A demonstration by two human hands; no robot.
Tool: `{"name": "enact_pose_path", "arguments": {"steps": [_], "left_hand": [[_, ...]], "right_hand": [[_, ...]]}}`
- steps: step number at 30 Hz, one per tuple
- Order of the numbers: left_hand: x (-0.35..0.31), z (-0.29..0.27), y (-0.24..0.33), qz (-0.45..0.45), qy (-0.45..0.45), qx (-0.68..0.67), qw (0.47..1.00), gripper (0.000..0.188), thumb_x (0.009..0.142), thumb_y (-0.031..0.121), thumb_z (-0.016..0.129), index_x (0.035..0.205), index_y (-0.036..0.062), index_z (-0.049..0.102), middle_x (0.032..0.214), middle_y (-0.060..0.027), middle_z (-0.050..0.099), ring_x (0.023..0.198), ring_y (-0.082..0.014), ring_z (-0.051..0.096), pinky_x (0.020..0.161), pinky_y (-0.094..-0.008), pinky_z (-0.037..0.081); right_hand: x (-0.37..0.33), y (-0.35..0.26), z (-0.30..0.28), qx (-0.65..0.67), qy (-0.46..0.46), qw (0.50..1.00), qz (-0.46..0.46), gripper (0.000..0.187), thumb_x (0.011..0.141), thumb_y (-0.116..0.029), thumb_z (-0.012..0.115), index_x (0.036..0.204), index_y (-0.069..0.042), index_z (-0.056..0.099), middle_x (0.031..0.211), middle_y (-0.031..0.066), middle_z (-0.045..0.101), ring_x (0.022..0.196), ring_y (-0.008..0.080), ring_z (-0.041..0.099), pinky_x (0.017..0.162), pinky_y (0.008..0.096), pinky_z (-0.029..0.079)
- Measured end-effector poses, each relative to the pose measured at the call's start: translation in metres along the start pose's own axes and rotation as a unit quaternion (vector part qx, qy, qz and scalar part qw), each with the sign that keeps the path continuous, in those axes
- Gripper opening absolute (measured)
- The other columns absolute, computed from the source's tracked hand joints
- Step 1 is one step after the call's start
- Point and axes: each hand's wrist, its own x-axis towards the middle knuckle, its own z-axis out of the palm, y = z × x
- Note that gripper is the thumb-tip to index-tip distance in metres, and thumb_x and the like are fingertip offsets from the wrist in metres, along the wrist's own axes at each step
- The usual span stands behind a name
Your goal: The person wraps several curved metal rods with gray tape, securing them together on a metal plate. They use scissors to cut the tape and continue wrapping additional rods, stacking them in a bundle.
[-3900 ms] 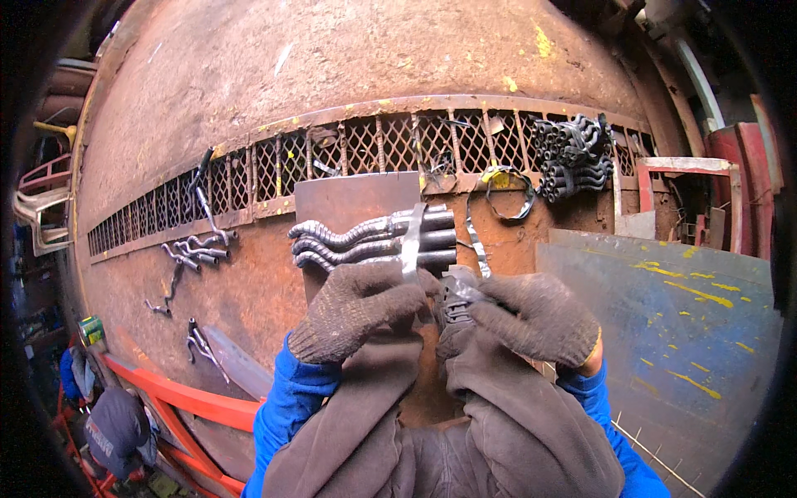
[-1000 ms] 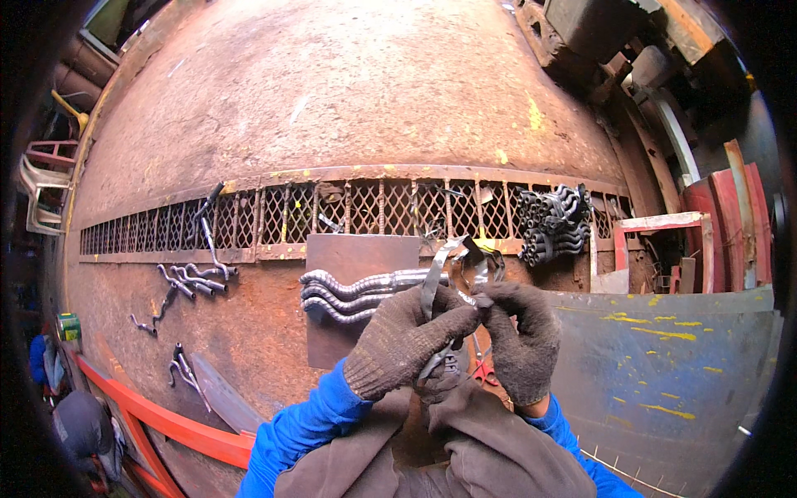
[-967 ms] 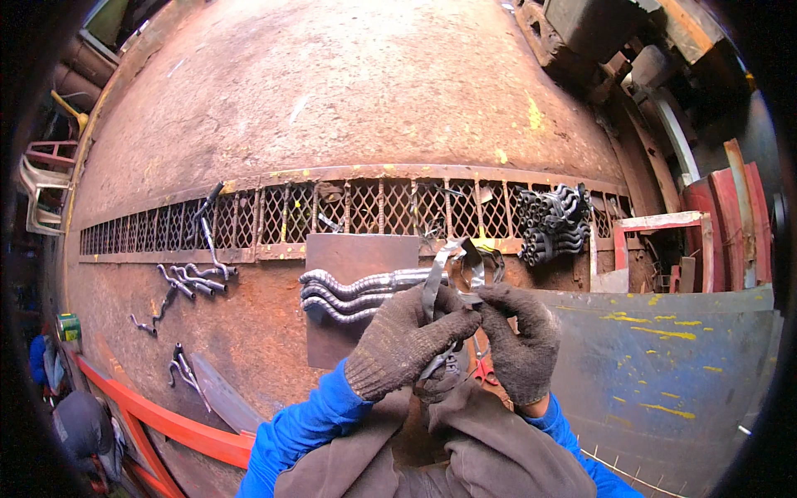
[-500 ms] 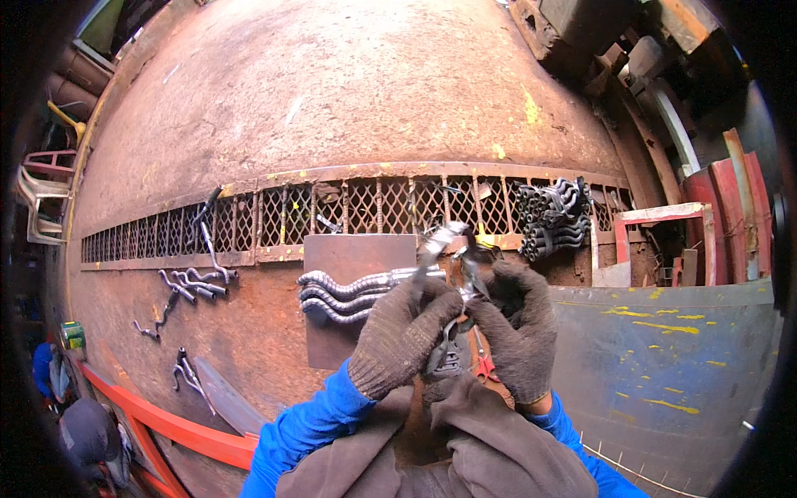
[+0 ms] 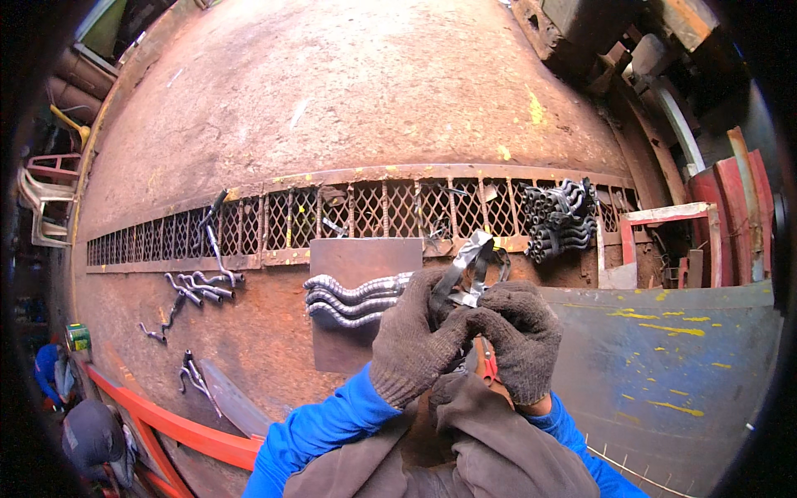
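Observation:
Both my hands wear dark grey knit gloves and meet in front of my lap, fingers pinched together. A glossy black strip (image 5: 470, 264), looped and crumpled like plastic film or tape, rises from between them. My left hand (image 5: 415, 336) grips its lower left side, and my right hand (image 5: 525, 336) closes on its right side. Under the right hand shows a red-handled tool (image 5: 486, 362); its working end is hidden. Just left of my left hand, several wavy, ribbed metal pipes (image 5: 349, 300) lie side by side on a flat steel plate (image 5: 357, 353).
A metal drain grate (image 5: 324, 212) crosses the rusty-brown ground. At its right end sits a stacked bundle of bent pipes (image 5: 558, 220). Loose bent pipes (image 5: 199, 286) lie at left, beyond a red rail (image 5: 187, 436). A paint-marked metal sheet (image 5: 664, 357) stands right. Another person (image 5: 95, 436) is at lower left.
My hands have drawn together, and the strip, blurred before, now stands as a clear loop above them. The left hand has shifted slightly right, uncovering more of the red-handled tool.

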Motion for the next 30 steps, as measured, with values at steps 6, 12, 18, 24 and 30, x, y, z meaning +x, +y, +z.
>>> {"name": "enact_pose_path", "arguments": {"steps": [6,12,18,24,30], "left_hand": [[-0.002,-0.001,0.004,0.052,-0.072,0.003,0.996,0.040,0.093,0.015,0.063,0.132,0.0126,0.056,0.083,-0.0184,0.068,0.073,-0.0304,0.072,0.064,-0.0389,0.055],[0.000,0.002,0.000,-0.095,-0.011,-0.102,0.990,0.027,0.097,0.016,0.060,0.121,0.0026,0.061,0.082,-0.0098,0.069,0.070,-0.0164,0.068,0.062,-0.0299,0.054],[0.007,0.002,0.003,-0.115,0.061,-0.195,0.972,0.026,0.099,0.016,0.060,0.120,0.0011,0.057,0.091,-0.0088,0.067,0.076,-0.0136,0.067,0.067,-0.0281,0.058],[0.007,0.005,-0.005,-0.090,0.076,-0.359,0.926,0.034,0.101,0.016,0.058,0.128,-0.0008,0.046,0.106,-0.0179,0.067,0.095,-0.0278,0.070,0.078,-0.0395,0.062],[0.007,-0.002,0.018,-0.144,0.030,-0.221,0.964,0.028,0.103,0.022,0.053,0.122,0.0021,0.058,0.109,-0.0120,0.068,0.094,-0.0168,0.065,0.082,-0.0295,0.053]], "right_hand": [[-0.001,-0.004,0.000,0.014,0.006,0.994,0.105,0.022,0.082,-0.004,0.078,0.102,-0.001,0.072,0.098,0.0083,0.069,0.091,0.0164,0.063,0.079,0.0298,0.051],[0.003,-0.005,0.013,0.056,0.101,0.993,-0.012,0.029,0.090,-0.015,0.075,0.112,-0.001,0.063,0.100,0.0077,0.065,0.087,0.0129,0.061,0.073,0.0291,0.050],[0.009,-0.041,-0.008,-0.080,-0.282,0.952,-0.087,0.012,0.085,-0.017,0.074,0.094,-0.009,0.075,0.084,0.0073,0.068,0.074,0.0243,0.066,0.063,0.0365,0.052],[0.003,-0.025,0.003,-0.211,-0.179,0.961,-0.020,0.016,0.088,-0.020,0.069,0.096,-0.008,0.075,0.080,0.0114,0.069,0.069,0.0309,0.066,0.059,0.0407,0.052],[-0.001,-0.016,0.017,-0.060,-0.107,0.979,0.160,0.016,0.088,-0.011,0.069,0.102,-0.003,0.073,0.086,0.0122,0.073,0.076,0.0217,0.070,0.068,0.0348,0.054]]}}
